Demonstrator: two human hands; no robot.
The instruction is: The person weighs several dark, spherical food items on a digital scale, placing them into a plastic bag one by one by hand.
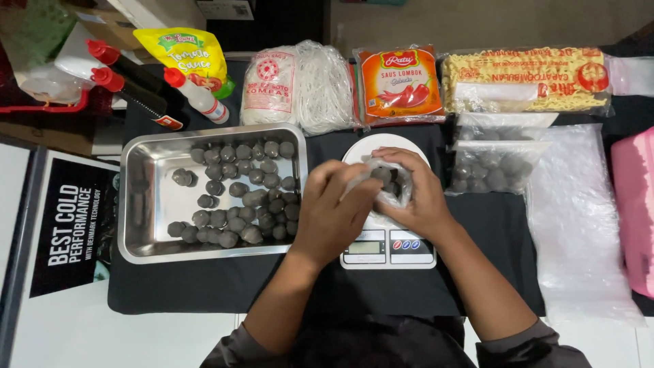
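**Black-draped counter: hands working a bag of meatballs over a scale**

Black cloth is covering the counter (204, 286) where a small clear plastic bag (390, 182) of grey meatballs is sitting over a white kitchen scale (387, 247). Both hands are closing on it: the left hand (334, 211) is pinching its near edge, the right hand (417, 194) is cupping its far side. A steel tray (146, 204) of loose meatballs (242, 194) is lying just left; filled bags (494, 167) are resting to the right.

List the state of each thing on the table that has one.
Left hand: gripping the small bag.
Right hand: gripping the small bag.
Small bag: open, few meatballs inside.
Tray: partly filled with meatballs.
Scale: under the bag.
Filled bag: lying flat.
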